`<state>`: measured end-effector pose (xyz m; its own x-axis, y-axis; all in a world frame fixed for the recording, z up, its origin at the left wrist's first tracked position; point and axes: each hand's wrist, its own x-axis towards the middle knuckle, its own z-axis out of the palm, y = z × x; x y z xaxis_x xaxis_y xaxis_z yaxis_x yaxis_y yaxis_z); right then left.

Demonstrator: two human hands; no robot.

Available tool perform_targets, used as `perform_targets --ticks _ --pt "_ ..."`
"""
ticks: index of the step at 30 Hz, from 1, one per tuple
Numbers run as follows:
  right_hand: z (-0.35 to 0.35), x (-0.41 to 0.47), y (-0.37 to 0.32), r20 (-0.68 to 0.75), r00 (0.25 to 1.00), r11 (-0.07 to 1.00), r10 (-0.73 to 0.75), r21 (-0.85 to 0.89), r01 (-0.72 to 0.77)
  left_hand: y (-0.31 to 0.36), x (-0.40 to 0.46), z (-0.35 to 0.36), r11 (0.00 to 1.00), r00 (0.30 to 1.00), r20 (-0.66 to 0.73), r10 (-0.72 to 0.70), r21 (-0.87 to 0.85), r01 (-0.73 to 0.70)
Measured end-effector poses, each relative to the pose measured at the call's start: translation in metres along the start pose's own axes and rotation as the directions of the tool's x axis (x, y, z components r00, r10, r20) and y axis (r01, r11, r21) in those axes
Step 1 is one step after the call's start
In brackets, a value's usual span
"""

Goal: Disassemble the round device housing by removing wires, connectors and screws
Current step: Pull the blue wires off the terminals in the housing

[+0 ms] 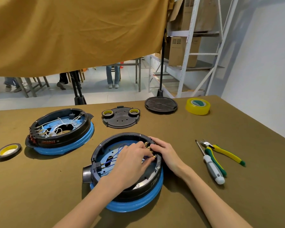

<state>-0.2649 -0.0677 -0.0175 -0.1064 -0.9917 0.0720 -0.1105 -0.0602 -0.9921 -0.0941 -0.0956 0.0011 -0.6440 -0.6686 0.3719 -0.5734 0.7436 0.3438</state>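
Observation:
A round black housing (98, 148) with a blue base ring lies open in front of me, with blue wires (113, 159) running across its blue floor. Brass connectors (149, 148) line its right inner wall. My left hand (130, 162) reaches inside the housing, its fingertips pinching a brass connector near the right rim. My right hand (164, 151) grips the housing's right rim from outside, with the fingers curled over the edge beside the connectors.
A second housing (61, 139) with white wires sits at the left. A black cover plate (120, 120) carrying two tape rolls, a round black lid (161, 105) and yellow tape (197, 106) lie behind. A screwdriver (211, 167) and pliers (220, 151) lie at the right, another tape roll (7, 151) far left.

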Motion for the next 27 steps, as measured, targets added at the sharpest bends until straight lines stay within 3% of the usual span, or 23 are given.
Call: perform_targets --ticks 5,12,27 --pt "0.0013 0.0007 0.0031 -0.012 1.0 1.0 -0.005 -0.016 0.005 -0.0008 0.0033 -0.0052 0.998 1.0 0.017 -0.023 -0.062 0.024" --pt "0.001 0.0036 0.0068 -0.019 1.0 0.999 0.001 -0.047 -0.002 -0.001 0.001 -0.0039 0.999 0.999 -0.025 0.026 -0.034 -0.027" --pt "-0.0023 0.004 0.0071 0.034 0.999 0.999 -0.002 -0.034 0.003 -0.0035 0.0007 -0.0049 1.0 1.0 -0.004 -0.015 -0.019 0.015"
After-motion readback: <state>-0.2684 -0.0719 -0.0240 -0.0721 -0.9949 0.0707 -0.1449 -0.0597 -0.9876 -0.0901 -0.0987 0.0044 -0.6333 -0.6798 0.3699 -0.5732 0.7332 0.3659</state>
